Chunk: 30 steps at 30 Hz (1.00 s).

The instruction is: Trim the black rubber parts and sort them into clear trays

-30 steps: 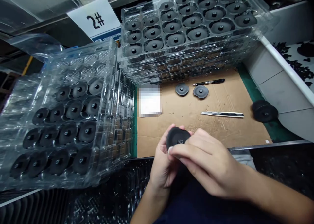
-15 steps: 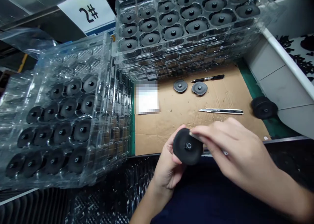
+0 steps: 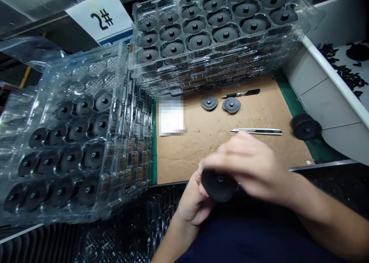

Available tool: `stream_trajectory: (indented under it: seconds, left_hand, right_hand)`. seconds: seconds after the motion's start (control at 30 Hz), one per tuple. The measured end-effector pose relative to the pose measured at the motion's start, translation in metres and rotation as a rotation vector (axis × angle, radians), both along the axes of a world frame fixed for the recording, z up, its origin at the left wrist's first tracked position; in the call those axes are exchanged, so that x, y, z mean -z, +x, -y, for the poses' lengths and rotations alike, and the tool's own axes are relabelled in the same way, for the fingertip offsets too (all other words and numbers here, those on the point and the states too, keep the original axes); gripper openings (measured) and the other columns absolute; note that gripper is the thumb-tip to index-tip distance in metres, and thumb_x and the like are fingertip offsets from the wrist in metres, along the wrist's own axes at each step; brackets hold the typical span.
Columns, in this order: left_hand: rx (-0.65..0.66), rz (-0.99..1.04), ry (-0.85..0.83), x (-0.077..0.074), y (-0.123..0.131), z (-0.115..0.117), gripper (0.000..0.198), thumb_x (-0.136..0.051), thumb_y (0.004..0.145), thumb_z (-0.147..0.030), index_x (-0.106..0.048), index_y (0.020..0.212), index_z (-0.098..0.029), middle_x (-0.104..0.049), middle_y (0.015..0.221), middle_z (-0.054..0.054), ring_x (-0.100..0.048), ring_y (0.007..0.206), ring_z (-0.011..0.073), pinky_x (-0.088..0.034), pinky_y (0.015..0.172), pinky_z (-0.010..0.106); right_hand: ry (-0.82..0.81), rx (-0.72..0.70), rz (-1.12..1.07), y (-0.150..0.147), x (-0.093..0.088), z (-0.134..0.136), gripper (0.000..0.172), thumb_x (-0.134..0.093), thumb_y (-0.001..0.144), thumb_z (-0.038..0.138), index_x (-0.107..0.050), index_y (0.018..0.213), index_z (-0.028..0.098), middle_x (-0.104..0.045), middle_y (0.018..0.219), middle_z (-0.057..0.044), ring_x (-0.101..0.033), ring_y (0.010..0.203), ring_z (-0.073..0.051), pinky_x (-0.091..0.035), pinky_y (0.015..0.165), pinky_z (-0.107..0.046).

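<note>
A round black rubber-like disc (image 3: 219,188) with a small raised hub in its middle is held low in front of me. My left hand (image 3: 194,201) grips it from the left and below, fingers wrapped behind the rim. My right hand (image 3: 248,163) lies over the disc's upper edge, fingers pressed together and blurred by motion. What its fingertips pinch, if anything, is hidden. Beyond the hands, two similar discs, a left one (image 3: 209,102) and a right one (image 3: 231,105), rest on the cardboard (image 3: 198,147). A slim silver-and-black craft knife (image 3: 256,131) lies just past my right hand.
A black pen (image 3: 241,94) lies behind the loose discs. Stacked clear trays (image 3: 138,140) with black discs stand at left, and another tray stack (image 3: 196,69) at the back. Stacked discs (image 3: 306,127) sit by the right wall. A white paper (image 3: 172,119) lies at the left.
My right hand has swept leftward across the disc's top edge, now covering part of it. The disc sits slightly lower. The whole view has shifted a little.
</note>
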<state>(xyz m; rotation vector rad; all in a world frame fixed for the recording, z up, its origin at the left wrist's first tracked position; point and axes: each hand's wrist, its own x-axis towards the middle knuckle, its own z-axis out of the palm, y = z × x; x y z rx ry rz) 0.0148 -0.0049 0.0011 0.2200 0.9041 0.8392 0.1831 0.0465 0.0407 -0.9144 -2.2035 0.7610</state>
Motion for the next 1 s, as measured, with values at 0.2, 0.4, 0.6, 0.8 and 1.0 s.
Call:
stream_trajectory:
  seconds: [0.2, 0.4, 0.6, 0.8, 1.0]
  left_hand:
    - [0.037, 0.336, 0.012, 0.000, -0.007, 0.000, 0.065, -0.078, 0.062, -0.041, -0.055, 0.121, -0.026, -0.059, 0.125, 0.010, -0.062, 0.103, 0.0282, -0.051, 0.086, 0.036]
    - [0.021, 0.379, -0.016, 0.005, -0.009, 0.000, 0.062, -0.078, 0.061, -0.041, -0.058, 0.118, -0.025, -0.063, 0.119, 0.008, -0.065, 0.098, 0.0269, -0.052, 0.082, 0.034]
    - [0.029, 0.265, 0.045, 0.003, -0.006, 0.001, 0.058, -0.078, 0.061, -0.041, -0.062, 0.113, -0.021, -0.065, 0.114, 0.008, -0.060, 0.105, 0.0273, -0.047, 0.091, 0.035]
    - [0.000, 0.089, 0.094, 0.006, -0.010, 0.013, 0.060, -0.078, 0.061, -0.045, -0.064, 0.112, -0.018, -0.066, 0.104, 0.007, -0.060, 0.100, 0.0248, -0.047, 0.090, 0.033]
    - [-0.118, 0.103, 0.071, 0.009, -0.008, 0.014, 0.045, -0.077, 0.065, -0.037, -0.066, 0.104, -0.018, -0.068, 0.100, 0.004, -0.062, 0.096, 0.0199, -0.049, 0.087, 0.028]
  right_hand:
    - [-0.353, 0.354, 0.159, 0.025, 0.069, 0.004, 0.024, -0.048, 0.091, 0.026, -0.065, 0.106, 0.022, -0.067, 0.096, -0.005, -0.062, 0.085, -0.016, -0.045, 0.072, -0.028]
    - [-0.431, 0.261, 0.134, 0.018, 0.097, 0.033, 0.021, -0.049, 0.089, 0.020, -0.068, 0.097, 0.022, -0.069, 0.082, -0.001, -0.064, 0.075, -0.013, -0.049, 0.067, -0.024]
    - [-0.046, 0.376, -0.032, 0.004, 0.014, 0.018, 0.028, -0.051, 0.088, 0.015, -0.060, 0.113, 0.023, -0.066, 0.106, -0.004, -0.060, 0.090, -0.015, -0.043, 0.078, -0.029]
    - [0.009, 0.141, 0.153, -0.005, -0.005, 0.020, 0.028, -0.046, 0.088, 0.010, -0.062, 0.109, 0.020, -0.067, 0.089, -0.003, -0.056, 0.076, -0.015, -0.037, 0.071, -0.033]
    - [-0.050, 0.134, -0.063, -0.012, 0.011, 0.009, 0.028, -0.046, 0.090, 0.013, -0.062, 0.111, 0.024, -0.068, 0.099, 0.000, -0.060, 0.083, -0.013, -0.039, 0.075, -0.030]
